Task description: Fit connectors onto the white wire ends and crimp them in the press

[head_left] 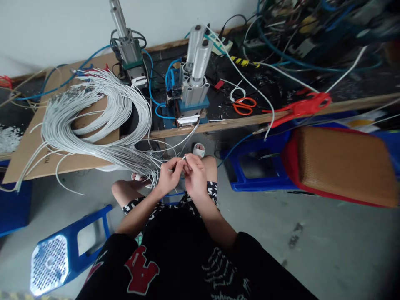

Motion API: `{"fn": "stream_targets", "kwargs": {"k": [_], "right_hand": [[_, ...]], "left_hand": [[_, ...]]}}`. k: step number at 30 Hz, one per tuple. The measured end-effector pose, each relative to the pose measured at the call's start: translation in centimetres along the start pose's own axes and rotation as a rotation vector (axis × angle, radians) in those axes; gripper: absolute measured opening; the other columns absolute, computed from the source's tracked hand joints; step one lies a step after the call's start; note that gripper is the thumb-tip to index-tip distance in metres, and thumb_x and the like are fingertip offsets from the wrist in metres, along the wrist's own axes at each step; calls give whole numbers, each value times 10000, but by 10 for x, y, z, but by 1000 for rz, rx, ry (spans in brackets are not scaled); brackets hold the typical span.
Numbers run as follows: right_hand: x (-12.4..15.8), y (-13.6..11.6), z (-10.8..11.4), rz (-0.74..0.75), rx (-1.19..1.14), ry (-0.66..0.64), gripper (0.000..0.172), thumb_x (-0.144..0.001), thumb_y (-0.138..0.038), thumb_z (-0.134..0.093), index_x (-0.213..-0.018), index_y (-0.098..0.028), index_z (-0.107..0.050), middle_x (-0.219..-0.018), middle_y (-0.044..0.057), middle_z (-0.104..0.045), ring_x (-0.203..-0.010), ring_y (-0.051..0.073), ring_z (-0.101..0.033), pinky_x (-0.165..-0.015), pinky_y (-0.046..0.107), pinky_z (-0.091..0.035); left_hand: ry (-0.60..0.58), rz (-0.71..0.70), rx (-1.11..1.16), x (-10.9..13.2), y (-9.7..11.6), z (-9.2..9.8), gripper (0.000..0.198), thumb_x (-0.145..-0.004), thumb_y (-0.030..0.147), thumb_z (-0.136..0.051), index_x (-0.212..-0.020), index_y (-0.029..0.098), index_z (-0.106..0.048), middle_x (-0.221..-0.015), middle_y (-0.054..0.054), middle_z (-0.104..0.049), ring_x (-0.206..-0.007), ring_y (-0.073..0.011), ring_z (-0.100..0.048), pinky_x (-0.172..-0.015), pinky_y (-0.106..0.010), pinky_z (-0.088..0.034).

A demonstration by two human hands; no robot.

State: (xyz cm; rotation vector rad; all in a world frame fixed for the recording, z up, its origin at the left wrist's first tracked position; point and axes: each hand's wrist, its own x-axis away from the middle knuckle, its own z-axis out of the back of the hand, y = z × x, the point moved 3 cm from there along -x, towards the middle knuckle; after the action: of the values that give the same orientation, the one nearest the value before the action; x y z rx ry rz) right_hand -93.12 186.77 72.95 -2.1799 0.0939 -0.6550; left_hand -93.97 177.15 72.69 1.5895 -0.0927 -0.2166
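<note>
My left hand [168,175] and my right hand [194,173] meet above my knees, both pinching the end of a thin white wire [183,158]. The wire end sticks up between the fingertips. A large looped bundle of white wires [93,112] lies on a cardboard sheet [31,143] to the left, its ends fanning down toward my left hand. Straight ahead on the low bench stands a pneumatic press [193,83] with silver cylinders and a blue base.
A second press [129,54] stands behind the bundle. Orange scissors [243,106] lie on the black bench top, with red plastic string [301,107] at its wooden edge. A blue stool [62,254] stands at lower left; a red-rimmed brown stool seat [340,164] over a blue stool at right.
</note>
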Motion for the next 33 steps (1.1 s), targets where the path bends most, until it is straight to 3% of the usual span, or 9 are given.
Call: {"fn": "stream_targets", "kwargs": {"k": [3,9,17,27,33], "right_hand": [[1,-2,-3,-1,-50,35,332,-607,-397,-900,-755,-195,-682,-620,-73,-498,-536,47,-340,-488,218,-283],[2,3,-4,-156,-90,-1,352,-664,-423,-851,-735,-213,-576,-630,-85,-431,-551,61,-361,-502,217,-355],[11,9,-3,16,-77,131,369,-668,-469,-846,-851,-235,-628,-737,-57,-572,-664,85,-512,-647,234,-480],[13,13,-1,-7,-114,107,363,-637,-434,-881,-857,-228,-678,-781,-52,-616,-698,78,-538,-704,231,-492],[14,10,-2,6,-53,91,365,-628,-450,-882,-838,-221,-690,-763,-47,-621,-656,78,-500,-635,231,-457]], "left_hand": [[25,2,-14,-1,0,-2,383,-1015,443,-541,-801,156,-677,-687,-11,-633,-653,-118,-578,-673,-251,-485],[49,36,4,-1,-7,-2,382,-1009,450,-543,-805,157,-676,-683,1,-607,-630,-107,-540,-642,-240,-456],[72,38,-33,0,-6,-5,411,-1010,472,-526,-747,167,-610,-690,2,-592,-648,-109,-513,-660,-245,-445],[61,28,-22,5,-4,-2,421,-1010,470,-531,-734,160,-605,-685,9,-583,-634,-100,-492,-641,-237,-425],[67,15,-15,8,-4,0,440,-1002,502,-537,-737,161,-618,-689,2,-608,-636,-103,-511,-641,-236,-428]]}}
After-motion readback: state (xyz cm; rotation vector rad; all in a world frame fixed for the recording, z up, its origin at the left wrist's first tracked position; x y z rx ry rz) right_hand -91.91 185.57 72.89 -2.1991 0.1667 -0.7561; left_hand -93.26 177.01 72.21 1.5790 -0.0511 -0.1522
